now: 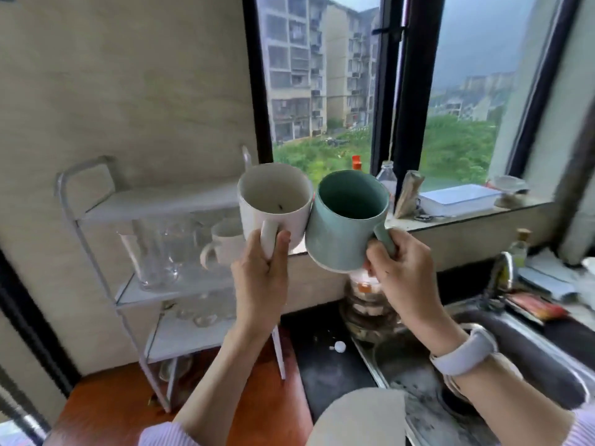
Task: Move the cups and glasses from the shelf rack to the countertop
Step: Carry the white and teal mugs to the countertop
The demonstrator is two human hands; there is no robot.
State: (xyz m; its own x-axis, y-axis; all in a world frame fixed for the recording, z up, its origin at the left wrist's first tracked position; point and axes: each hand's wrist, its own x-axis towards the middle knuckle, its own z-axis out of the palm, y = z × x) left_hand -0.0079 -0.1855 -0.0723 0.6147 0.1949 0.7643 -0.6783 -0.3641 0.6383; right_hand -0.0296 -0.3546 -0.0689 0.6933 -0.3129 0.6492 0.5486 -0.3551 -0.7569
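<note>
Grips point(261, 268) point(397, 268) round two mugs point(275, 204) point(346, 220)

Matt white ceramic mug point(273, 201), smooth, with a dark speck inside. Matt teal ceramic mug point(346, 220), paler unglazed base. White-painted metal shelf rack point(106, 226) at left, holding clear glossy glasses point(154, 252). Glossy reddish wood countertop point(106, 403) near left. Dull, stained steel sink point(418, 381) at right. Smooth pale silicone wristband point(463, 352).
</note>
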